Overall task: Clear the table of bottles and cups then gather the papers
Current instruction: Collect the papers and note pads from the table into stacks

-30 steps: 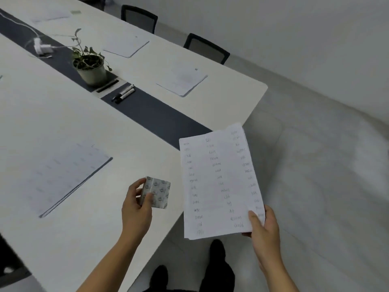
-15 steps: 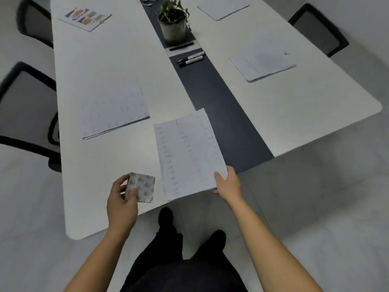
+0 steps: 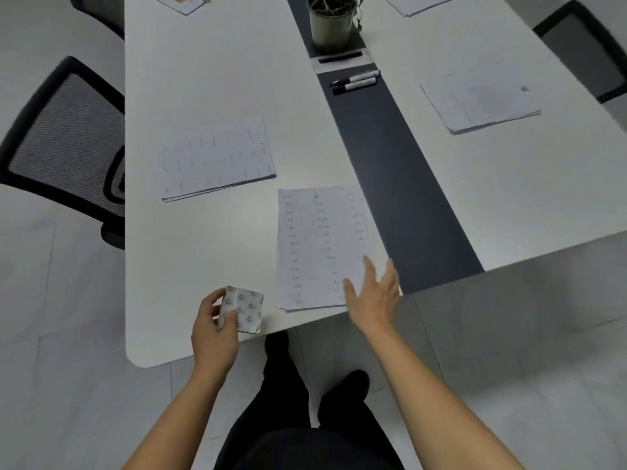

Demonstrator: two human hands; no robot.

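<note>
A clipped sheaf of papers (image 3: 322,247) lies flat at the near edge of the white surface (image 3: 203,79). The right hand (image 3: 373,296) hovers over its 5 o'clock corner, fingers (image 3: 371,271) spread and gripping nothing, perhaps just brushing the sheet. At 8 o'clock from the sheaf, the left hand (image 3: 213,330) pinches a small patterned packet (image 3: 244,310). Two more paper stacks lie at 10 o'clock (image 3: 217,159) and 2 o'clock (image 3: 481,103).
</note>
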